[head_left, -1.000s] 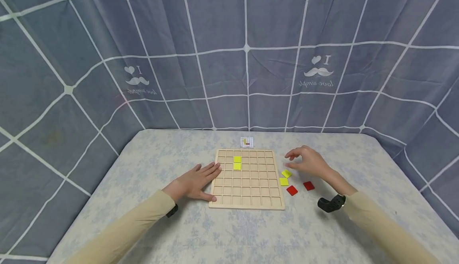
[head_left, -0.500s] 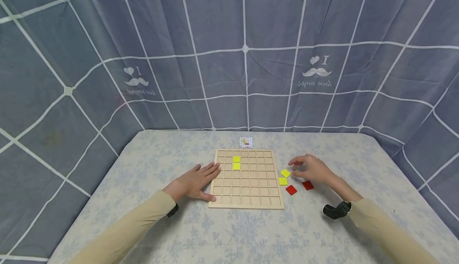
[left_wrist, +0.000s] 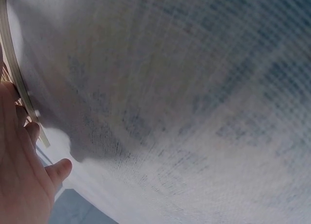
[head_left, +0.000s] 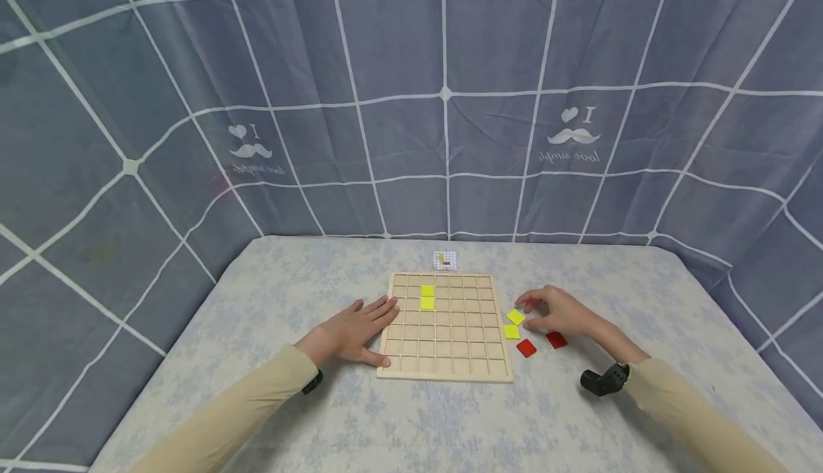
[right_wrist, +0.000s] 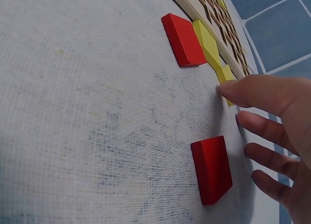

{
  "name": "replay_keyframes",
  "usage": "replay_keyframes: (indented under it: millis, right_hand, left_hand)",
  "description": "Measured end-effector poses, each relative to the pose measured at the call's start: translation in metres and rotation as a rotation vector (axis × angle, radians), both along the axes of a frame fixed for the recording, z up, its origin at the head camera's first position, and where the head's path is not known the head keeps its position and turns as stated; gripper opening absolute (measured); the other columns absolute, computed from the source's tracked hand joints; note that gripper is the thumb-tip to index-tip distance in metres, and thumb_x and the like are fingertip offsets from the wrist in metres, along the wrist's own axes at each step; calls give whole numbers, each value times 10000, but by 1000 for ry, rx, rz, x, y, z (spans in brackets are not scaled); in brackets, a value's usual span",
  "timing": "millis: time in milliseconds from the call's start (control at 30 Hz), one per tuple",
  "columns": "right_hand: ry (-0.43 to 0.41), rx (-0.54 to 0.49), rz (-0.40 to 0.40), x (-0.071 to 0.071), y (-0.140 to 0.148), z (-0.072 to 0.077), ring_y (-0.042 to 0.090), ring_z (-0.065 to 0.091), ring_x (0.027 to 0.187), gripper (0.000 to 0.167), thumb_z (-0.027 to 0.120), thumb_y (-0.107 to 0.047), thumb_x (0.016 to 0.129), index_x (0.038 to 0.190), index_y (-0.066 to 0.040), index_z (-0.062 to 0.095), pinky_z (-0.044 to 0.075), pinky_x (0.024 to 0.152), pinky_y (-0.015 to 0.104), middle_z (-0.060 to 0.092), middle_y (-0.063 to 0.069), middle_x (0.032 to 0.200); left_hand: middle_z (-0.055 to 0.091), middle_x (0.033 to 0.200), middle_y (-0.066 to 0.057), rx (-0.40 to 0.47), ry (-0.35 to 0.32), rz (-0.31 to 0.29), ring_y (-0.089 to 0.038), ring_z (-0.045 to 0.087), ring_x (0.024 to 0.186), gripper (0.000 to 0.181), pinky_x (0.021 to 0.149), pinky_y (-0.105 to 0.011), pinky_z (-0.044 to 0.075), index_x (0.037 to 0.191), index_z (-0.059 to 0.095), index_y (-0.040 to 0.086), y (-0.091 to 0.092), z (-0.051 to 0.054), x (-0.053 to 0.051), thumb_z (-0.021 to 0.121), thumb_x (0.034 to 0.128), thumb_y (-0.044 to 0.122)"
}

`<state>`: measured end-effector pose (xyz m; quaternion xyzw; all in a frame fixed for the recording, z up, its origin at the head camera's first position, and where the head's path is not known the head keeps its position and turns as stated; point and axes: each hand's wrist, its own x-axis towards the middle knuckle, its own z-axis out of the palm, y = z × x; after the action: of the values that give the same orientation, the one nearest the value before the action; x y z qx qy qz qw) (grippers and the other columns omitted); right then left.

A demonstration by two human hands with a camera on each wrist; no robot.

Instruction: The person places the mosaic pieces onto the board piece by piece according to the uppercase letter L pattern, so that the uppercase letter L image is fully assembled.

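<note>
From the head view I see two flat red square tiles (head_left: 526, 348) on the pale floral cloth (head_left: 444, 430). Just beyond, the right hand (head_left: 561, 312) has thumb and fingers parted by two loose yellow square tiles (head_left: 516, 316); I can't tell whether they touch. The left hand (head_left: 356, 331), fingers straight, rests on the left edge of the light wooden grid board (head_left: 461, 350), which bears two more yellow tiles (head_left: 427, 303). Past it lies a small printed card (head_left: 445, 260).

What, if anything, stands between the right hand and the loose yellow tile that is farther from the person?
Nothing visible: the right hand is close beside that yellow tile. The red tiles lie outside this short gap.
</note>
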<state>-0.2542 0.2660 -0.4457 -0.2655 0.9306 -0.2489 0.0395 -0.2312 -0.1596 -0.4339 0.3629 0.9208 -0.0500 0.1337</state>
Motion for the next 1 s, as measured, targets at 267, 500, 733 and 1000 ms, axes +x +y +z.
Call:
replay_keyframes:
  millis: [267,500,733,1000]
  right_hand:
    - [-19,-6,102,-5,-1,-4,168,613,955,338,769,-147,798,1127,-93,714,485,829,318,695,4,1055]
    - [22,69,97,-4,-2,2,158,575,940,277,778,-197,789,1054,-132,738,475,831,372,673,-67,981]
    - [42,125,79,-4,4,3,142,570,946,262,779,-216,780,1034,-158,746,495,830,362,672,-104,963]
    - [133,183,32,2,3,5,111,571,864,206,791,-255,761,950,-179,761,509,733,306,671,-121,889]
  left_hand:
    - [117,1629,-75,28,-2,-11,-250,129,1503,974,1160,-554,227,1556,161,109,-1,1,1,539,857,673]
    - [97,1634,-52,48,-14,0,-232,111,1507,980,1170,-549,207,1560,148,133,-1,1,1,533,850,688]
    - [94,1634,-50,52,-28,9,-231,112,1507,982,1168,-547,216,1560,148,136,0,3,2,534,848,691]
    - [87,1636,-44,57,-29,9,-223,107,1508,986,1180,-535,191,1561,144,137,-1,2,0,524,847,702]
